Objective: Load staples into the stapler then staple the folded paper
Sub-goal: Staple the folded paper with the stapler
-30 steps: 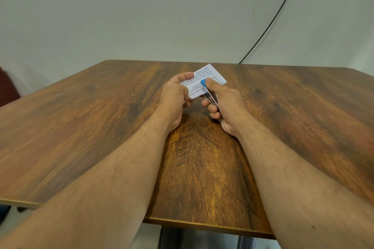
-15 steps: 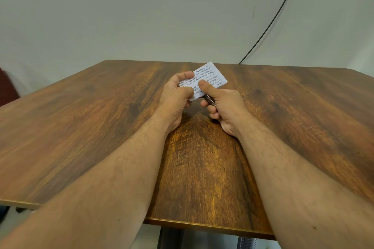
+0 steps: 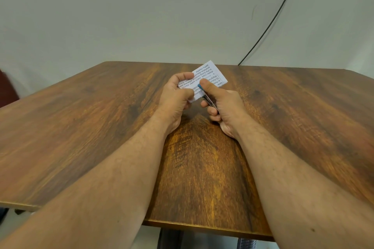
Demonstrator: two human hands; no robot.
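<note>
Above a wooden counter [image 3: 101,127], the left hand [image 3: 175,95] pinches the folded paper [image 3: 208,76] while the right hand [image 3: 223,105] squeezes a small stapler [image 3: 204,95] (blue-tipped, mostly hidden) on its edge; a slipping sheet could misplace the staple.

folded paper [image 3: 210,76]: white, printed, held above table | stapler [image 3: 208,98]: small, blue-tipped, on paper's edge

Above the table [image 3: 101,137], the left hand [image 3: 176,99] pinches the folded paper [image 3: 210,75]; the right hand [image 3: 224,107] grips the stapler [image 3: 208,100], thumb pressing its blue tip.
</note>
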